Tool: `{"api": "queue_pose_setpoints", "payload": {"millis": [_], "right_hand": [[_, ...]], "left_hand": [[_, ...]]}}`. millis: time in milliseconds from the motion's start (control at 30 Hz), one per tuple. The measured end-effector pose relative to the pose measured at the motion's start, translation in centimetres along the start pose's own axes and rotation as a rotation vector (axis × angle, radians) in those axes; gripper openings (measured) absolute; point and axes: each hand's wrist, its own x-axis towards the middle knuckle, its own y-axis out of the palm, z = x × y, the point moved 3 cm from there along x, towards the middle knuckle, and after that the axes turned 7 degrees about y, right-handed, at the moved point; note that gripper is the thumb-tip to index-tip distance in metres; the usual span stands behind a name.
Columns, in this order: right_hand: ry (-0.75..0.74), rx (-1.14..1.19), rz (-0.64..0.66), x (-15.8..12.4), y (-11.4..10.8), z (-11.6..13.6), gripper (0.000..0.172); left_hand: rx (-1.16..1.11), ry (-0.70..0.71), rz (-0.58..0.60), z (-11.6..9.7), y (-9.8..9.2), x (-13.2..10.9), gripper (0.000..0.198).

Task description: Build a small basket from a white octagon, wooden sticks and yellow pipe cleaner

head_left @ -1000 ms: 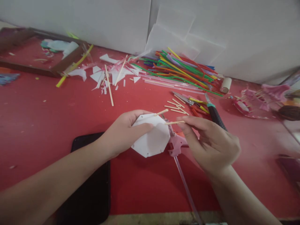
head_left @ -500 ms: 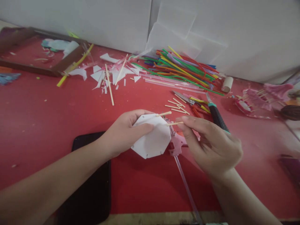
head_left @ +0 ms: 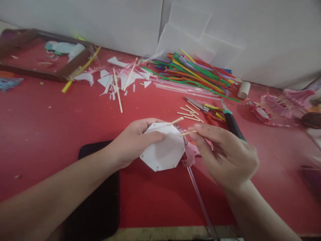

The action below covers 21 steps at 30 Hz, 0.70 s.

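Observation:
My left hand grips a white octagonal foam piece just above the red table, thumb on top. One short wooden stick stands out of the piece's far edge. My right hand pinches a second short wooden stick between thumb and forefinger, its tip at the piece's right edge. A pink glue gun lies on the table under both hands, its clear glue rod pointing toward me.
Several cut sticks, scissors and a black-handled knife lie just beyond my hands. Coloured straws, white scraps, a wooden frame sit farther back. A black phone rests near the front edge. Pink craft pieces are at the right.
The foam piece has shifted slightly right toward the stick in my right hand. Both hands otherwise hold the same grips.

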Motion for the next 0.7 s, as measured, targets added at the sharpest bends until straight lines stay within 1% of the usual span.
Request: {"api": "queue_pose_setpoints", "payload": {"millis": [200, 300, 367, 433, 500, 533, 567, 633, 700], "right_hand": [[-0.027, -0.001, 0.007, 0.1, 0.1, 0.3, 0.026], [-0.032, 0.007, 0.014, 0.1, 0.2, 0.3, 0.027], [-0.037, 0.03, 0.039, 0.1, 0.3, 0.3, 0.033], [-0.024, 0.105, 0.067, 0.1, 0.4, 0.1, 0.048], [0.03, 0.209, 0.053, 0.2, 0.4, -0.4, 0.062], [0.077, 0.244, 0.025, 0.3, 0.3, -0.9, 0.065], [0.133, 0.251, -0.012, 0.4, 0.1, -1.5, 0.063], [0.229, 0.168, -0.061, 0.7, -0.2, -2.9, 0.05], [0.273, -0.007, -0.031, 1.2, -0.2, -4.5, 0.032]], "left_hand": [[0.042, -0.035, -0.016, 0.1, -0.1, 0.0, 0.02], [0.047, -0.026, -0.021, 0.1, -0.2, -0.1, 0.021], [0.026, -0.014, -0.029, 0.1, -0.1, -0.1, 0.022], [-0.028, -0.002, -0.039, 0.1, 0.0, -0.1, 0.025], [-0.095, 0.022, -0.082, 0.0, 0.0, 0.0, 0.027], [-0.127, 0.033, -0.115, 0.0, -0.1, 0.1, 0.027], [-0.155, 0.041, -0.145, -0.1, -0.2, 0.2, 0.027], [-0.198, 0.046, -0.195, -0.2, -0.5, 0.5, 0.026], [-0.223, 0.042, -0.22, -0.2, -0.8, 0.8, 0.027]]}}
